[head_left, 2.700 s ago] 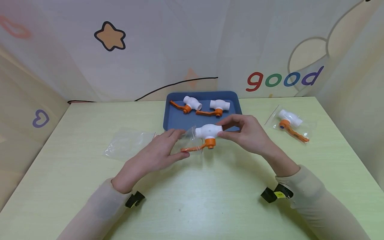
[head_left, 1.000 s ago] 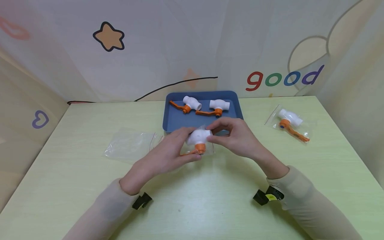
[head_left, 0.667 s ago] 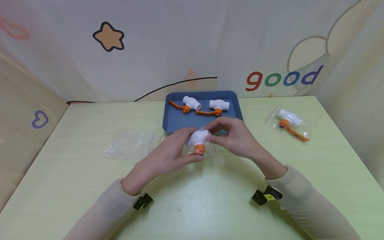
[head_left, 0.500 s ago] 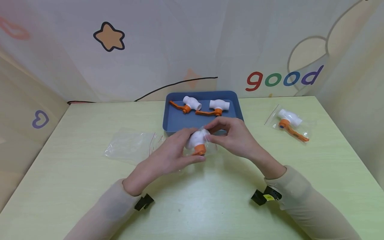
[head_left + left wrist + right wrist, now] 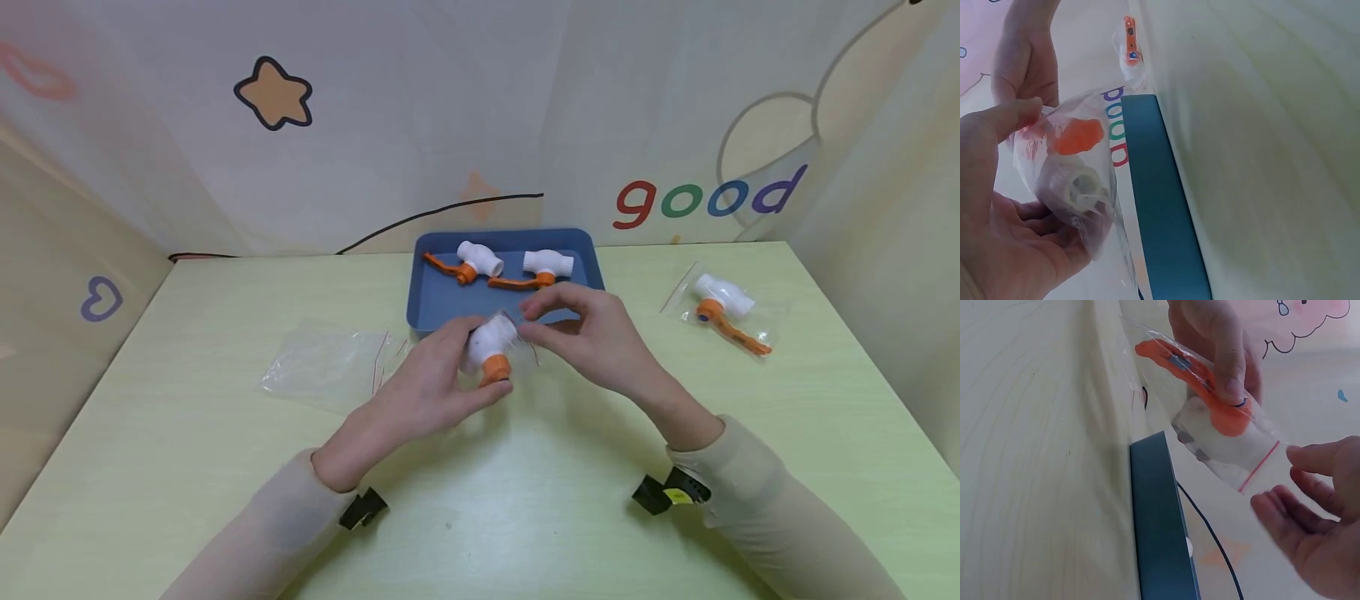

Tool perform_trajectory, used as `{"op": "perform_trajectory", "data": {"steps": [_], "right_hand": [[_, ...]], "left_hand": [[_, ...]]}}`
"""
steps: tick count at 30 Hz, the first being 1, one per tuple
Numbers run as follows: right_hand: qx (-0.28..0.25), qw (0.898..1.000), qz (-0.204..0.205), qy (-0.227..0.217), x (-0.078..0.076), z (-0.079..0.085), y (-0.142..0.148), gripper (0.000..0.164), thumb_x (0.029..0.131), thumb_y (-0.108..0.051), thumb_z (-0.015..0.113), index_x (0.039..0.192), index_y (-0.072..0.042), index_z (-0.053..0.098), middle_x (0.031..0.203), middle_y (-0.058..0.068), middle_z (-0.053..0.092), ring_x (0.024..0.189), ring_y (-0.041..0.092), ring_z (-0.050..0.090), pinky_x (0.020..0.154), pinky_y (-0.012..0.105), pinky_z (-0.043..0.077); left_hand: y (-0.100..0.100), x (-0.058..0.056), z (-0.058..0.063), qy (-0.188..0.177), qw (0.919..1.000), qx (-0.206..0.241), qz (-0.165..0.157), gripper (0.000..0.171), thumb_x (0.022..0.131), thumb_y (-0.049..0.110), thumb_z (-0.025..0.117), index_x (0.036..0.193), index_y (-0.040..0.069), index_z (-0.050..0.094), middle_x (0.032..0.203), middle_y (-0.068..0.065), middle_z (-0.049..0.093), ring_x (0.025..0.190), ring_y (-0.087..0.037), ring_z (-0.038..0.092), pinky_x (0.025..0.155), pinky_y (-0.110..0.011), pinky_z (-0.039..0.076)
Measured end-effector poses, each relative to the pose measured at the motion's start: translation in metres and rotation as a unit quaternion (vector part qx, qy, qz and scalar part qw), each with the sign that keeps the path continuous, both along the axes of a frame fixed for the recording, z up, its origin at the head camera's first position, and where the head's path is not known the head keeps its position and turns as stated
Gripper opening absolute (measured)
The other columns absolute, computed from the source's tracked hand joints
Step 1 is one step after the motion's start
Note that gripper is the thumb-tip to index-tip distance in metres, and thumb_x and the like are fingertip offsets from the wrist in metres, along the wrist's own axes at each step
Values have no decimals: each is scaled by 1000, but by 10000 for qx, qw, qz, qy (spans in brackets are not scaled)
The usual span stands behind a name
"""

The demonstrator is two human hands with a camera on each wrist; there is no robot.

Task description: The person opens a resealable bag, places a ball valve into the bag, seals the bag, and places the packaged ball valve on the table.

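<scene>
Clock = head view, centred on the held valve, 12 away from the person. White valve with orange handle is in a clear zip bag, off the table, just short of the tray. Left hand grasps valve and bag together from 8 o'clock, thumb over the orange hub. Right hand at 3, fingers loosely curved, thumb and fingers apart, right by the bag's red-lined mouth; can't tell if they touch the film. In the right wrist view the handle points to 10, bag mouth to 4.

Blue tray at 12 holds two unbagged valves: left valve at 12, right valve toward 1, its handle partly behind the right hand. Bagged valve lies at 3, well apart. Flat clear bag at 9. "good" lettering on the backdrop at 2.
</scene>
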State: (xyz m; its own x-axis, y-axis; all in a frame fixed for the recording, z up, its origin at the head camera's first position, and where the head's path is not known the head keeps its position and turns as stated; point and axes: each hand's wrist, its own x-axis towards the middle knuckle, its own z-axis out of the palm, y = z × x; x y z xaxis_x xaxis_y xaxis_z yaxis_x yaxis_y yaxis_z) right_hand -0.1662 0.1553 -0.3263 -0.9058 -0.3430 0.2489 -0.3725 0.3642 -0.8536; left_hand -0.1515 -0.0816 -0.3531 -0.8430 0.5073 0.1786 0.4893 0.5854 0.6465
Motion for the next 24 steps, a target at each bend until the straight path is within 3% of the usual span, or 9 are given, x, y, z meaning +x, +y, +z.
{"op": "perform_trajectory", "data": {"steps": [4,8,14,24], "right_hand": [[933,9938,-40,-599,1,2,6,21,99,-27,72,95,-6,73,90,5,71,86,24,68,76,36,56],[1407,9801,514,-1302,2,-2,7,37,103,-38,64,97,-4,77,89,8,75,84,27,72,72,39,54],[767,9839,995,-1269,4,-13,0,27,103,-27,65,107,-4,77,97,11,75,90,31,72,80,47,59],[47,9874,906,-1298,5,-9,-5,19,103,-14,64,106,1,74,103,11,74,98,38,71,82,50,59]], "left_hand": [[0,-1,-1,-40,9995,-53,310,74,90,38,80,144,-2,48,130,-11,58,99,-19,59,80,-33,54],[0,-2,-3,-29,9986,-67,522,74,91,40,79,144,-2,48,128,-12,59,93,-20,59,74,-32,53],[2,-1,-5,-117,9986,99,512,71,92,39,78,142,-3,49,127,-11,58,94,-20,59,74,-31,54],[5,-1,-4,-425,9975,320,473,70,95,40,74,144,-2,48,124,-11,59,97,-21,61,76,-33,57]]}}
